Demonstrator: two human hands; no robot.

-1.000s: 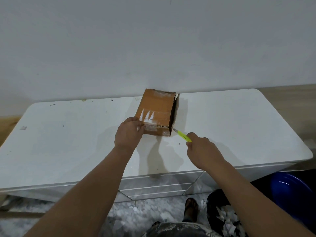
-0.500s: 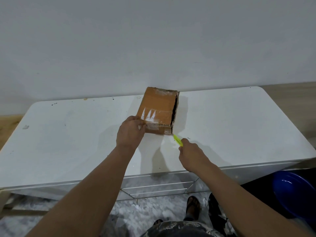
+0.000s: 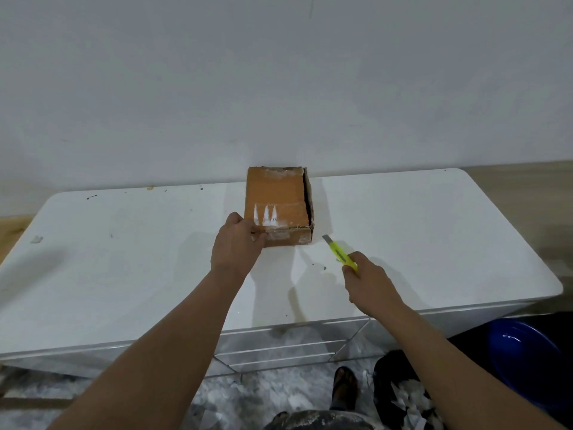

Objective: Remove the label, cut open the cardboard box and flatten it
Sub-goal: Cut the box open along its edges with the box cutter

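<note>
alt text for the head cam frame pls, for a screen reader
A left hand grips the near-left corner of a small cardboard box on a white table, while the right hand holds a yellow utility knife, blade out, just right of the box.

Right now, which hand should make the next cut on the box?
Right. The right hand already grips the yellow utility knife, blade out, beside the cardboard box. The left hand steadies its near-left corner.

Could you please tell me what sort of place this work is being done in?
Probably a room in a home, not a workshop: a white rounded-corner table against a bare pale wall, a blue plastic basin on the floor, and a sandalled foot below.
</note>
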